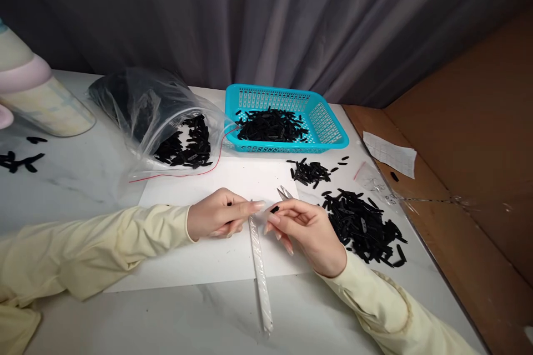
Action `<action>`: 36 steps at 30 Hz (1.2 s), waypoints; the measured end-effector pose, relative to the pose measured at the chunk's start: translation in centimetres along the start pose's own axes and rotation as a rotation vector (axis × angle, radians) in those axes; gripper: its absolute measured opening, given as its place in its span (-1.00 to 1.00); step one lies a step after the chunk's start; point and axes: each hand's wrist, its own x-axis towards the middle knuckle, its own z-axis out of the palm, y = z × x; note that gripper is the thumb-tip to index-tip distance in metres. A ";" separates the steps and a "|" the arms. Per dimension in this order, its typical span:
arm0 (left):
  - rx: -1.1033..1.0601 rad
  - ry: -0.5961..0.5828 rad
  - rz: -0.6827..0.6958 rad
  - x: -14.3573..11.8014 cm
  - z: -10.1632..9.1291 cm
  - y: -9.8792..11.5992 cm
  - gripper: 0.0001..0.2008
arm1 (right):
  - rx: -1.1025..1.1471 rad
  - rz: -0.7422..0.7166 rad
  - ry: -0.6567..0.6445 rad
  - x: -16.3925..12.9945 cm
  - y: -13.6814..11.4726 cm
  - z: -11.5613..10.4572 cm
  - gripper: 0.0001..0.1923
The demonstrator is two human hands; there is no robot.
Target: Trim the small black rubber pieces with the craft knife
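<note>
Black plastic everywhere: small dark piece (275,209) pinched at fingertips of right hand (307,228), metal snips (284,193) poking up just behind those same fingers. Left hand (216,215) closed, thumb and forefinger clamped on top end of long clear narrow sleeve (260,272), running down toward table's near edge. Both hands meeting over white sheet (216,258) at table centre, pale yellow sleeves resting on marble-look table (75,177). Just right of right hand, big loose heap of black pieces (364,227); smaller cluster (310,172) beyond it. Farther back, turquoise basket (328,122) part-filled with same pieces, beside open clear bag (154,116) spilling more. Far right, folded paper slip (391,155) on brown board.
</note>
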 end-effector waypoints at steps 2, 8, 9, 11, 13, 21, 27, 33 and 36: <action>0.169 0.059 0.074 -0.3 0.3 0.1 -0.49 | -0.088 0.078 -0.043 -0.3 -0.7 0.1 -0.81; 0.569 0.033 0.280 -1.0 1.4 0.0 -0.69 | -0.375 0.231 -0.241 -1.1 -1.5 0.5 -0.98; 0.600 0.027 0.298 -1.1 1.4 0.0 -0.70 | -0.378 0.217 -0.241 -1.1 -1.4 0.6 -0.99; 0.600 0.022 0.292 -1.1 1.4 0.0 -0.71 | -0.338 0.194 -0.218 -1.1 -1.2 0.6 -0.96; 0.551 0.035 0.239 -1.2 1.4 0.1 -0.72 | -0.285 0.171 -0.173 -1.1 -1.1 0.4 -0.90; 0.284 0.045 0.095 -1.4 1.5 0.7 -0.72 | -0.250 -0.022 -0.087 -1.2 -1.4 -0.1 -0.87; 0.233 0.012 0.072 -1.3 1.5 0.6 -0.67 | -0.372 -0.282 -0.092 -1.4 -1.3 -0.3 -0.94; 0.119 -0.072 0.045 -1.2 1.6 0.6 -0.64 | -0.465 -0.341 -0.099 -1.5 -1.3 -0.1 -0.94; 0.020 -0.106 0.012 -1.2 1.6 0.7 -0.65 | -0.416 -0.282 -0.099 -1.4 -1.2 0.0 -0.94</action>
